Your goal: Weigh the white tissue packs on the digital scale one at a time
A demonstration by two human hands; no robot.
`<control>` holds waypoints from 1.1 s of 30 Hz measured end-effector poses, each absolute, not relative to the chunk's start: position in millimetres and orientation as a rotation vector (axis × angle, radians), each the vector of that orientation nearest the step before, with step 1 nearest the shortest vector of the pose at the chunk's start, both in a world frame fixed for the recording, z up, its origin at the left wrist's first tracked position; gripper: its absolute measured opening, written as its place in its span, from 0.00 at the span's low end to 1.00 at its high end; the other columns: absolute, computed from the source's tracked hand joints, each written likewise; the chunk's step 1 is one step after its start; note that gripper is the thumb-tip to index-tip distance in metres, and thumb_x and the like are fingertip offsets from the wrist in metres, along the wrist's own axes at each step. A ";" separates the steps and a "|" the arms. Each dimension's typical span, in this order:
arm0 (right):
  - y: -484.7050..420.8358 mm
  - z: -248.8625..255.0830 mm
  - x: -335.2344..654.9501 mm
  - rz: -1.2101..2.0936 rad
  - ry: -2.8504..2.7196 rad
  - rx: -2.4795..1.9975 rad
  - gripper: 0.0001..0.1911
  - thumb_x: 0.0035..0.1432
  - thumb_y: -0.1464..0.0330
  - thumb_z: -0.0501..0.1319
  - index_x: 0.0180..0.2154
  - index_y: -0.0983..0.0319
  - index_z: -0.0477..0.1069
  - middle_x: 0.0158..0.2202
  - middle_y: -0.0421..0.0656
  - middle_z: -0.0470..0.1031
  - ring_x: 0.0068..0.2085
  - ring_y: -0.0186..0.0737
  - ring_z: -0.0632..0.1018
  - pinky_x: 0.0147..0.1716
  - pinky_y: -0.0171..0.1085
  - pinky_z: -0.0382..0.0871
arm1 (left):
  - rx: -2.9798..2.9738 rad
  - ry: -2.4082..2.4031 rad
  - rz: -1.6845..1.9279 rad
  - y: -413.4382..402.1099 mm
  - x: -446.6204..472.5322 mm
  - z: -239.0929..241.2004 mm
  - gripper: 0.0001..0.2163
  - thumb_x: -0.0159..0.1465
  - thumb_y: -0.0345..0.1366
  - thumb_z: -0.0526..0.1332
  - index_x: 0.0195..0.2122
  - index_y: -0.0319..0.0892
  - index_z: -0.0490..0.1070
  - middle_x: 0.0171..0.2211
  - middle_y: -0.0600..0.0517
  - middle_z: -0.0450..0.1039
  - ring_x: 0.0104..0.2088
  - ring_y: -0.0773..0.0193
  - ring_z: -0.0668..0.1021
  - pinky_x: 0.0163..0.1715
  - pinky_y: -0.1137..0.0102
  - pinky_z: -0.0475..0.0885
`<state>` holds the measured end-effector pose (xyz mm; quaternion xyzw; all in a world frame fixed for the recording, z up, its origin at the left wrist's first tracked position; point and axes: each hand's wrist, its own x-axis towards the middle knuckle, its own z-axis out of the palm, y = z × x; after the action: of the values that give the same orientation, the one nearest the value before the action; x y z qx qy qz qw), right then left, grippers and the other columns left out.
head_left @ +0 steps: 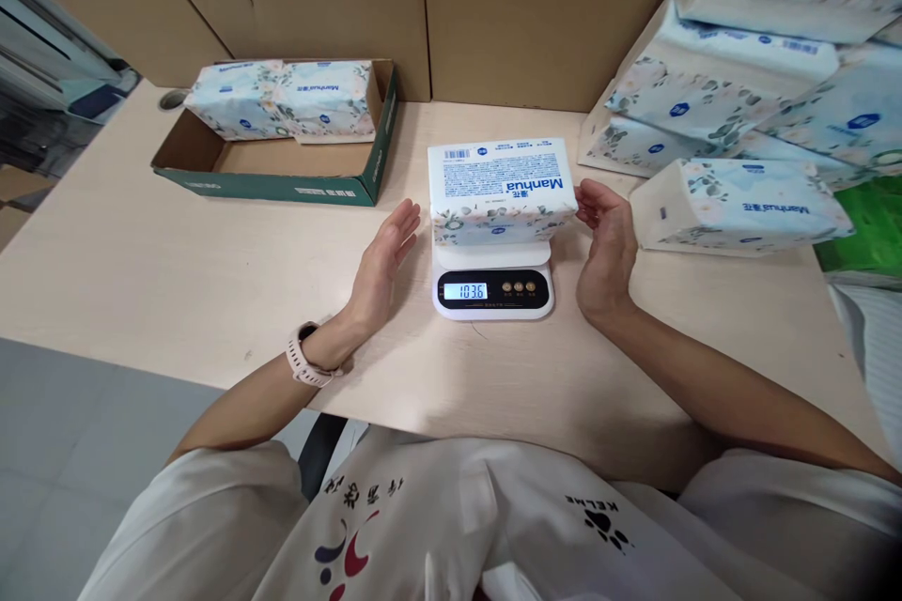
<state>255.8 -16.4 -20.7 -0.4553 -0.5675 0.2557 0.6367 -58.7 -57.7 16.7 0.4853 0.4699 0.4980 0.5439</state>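
Observation:
A pack of tissues with blue print and a leafy pattern lies on a white digital kitchen scale. The lit display reads about 103.6. My left hand, with a pale watch on its wrist, stands on edge left of the scale, fingers stretched out and apart from the pack. To the right, my right hand has slightly curved fingers close by the pack's right end; whether the fingertips touch it I cannot tell. Neither hand grips anything.
At the back left stands a shallow green cardboard tray holding two tissue packs. A single tissue pack lies right of my right hand, before a stack of tissue packs. Large cardboard boxes line the table's back edge.

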 end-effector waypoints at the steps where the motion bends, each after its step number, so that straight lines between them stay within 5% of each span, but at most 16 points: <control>1: -17.2 -19.7 255.5 0.584 -1.296 -1.043 0.31 0.82 0.37 0.54 0.62 0.49 0.82 0.62 0.48 0.86 0.65 0.55 0.88 0.71 0.67 0.84 | 1.155 1.113 1.178 -57.7 -58.6 16.7 0.44 0.76 0.75 0.61 0.81 0.51 0.71 0.87 0.42 0.63 0.89 0.35 0.62 0.89 0.41 0.61; 16: -17.8 -20.1 255.2 0.506 -1.347 -1.005 0.24 0.85 0.42 0.54 0.52 0.49 0.81 0.60 0.44 0.85 0.66 0.52 0.86 0.74 0.64 0.81 | 1.214 1.121 1.167 -61.7 -52.8 25.9 0.41 0.77 0.75 0.58 0.76 0.49 0.78 0.83 0.44 0.70 0.87 0.37 0.66 0.88 0.40 0.62; 33: -17.8 -15.9 255.5 0.504 -1.376 -1.037 0.27 0.84 0.41 0.53 0.53 0.49 0.82 0.60 0.46 0.85 0.66 0.53 0.86 0.75 0.63 0.80 | 1.209 1.100 1.164 -61.5 -50.2 26.6 0.39 0.76 0.76 0.60 0.70 0.50 0.83 0.80 0.45 0.75 0.86 0.35 0.67 0.89 0.38 0.58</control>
<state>255.5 -17.8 -15.9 -0.4517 -0.5992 0.2197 0.6235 -50.2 -61.5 26.6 0.5080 0.4621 0.4893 0.5376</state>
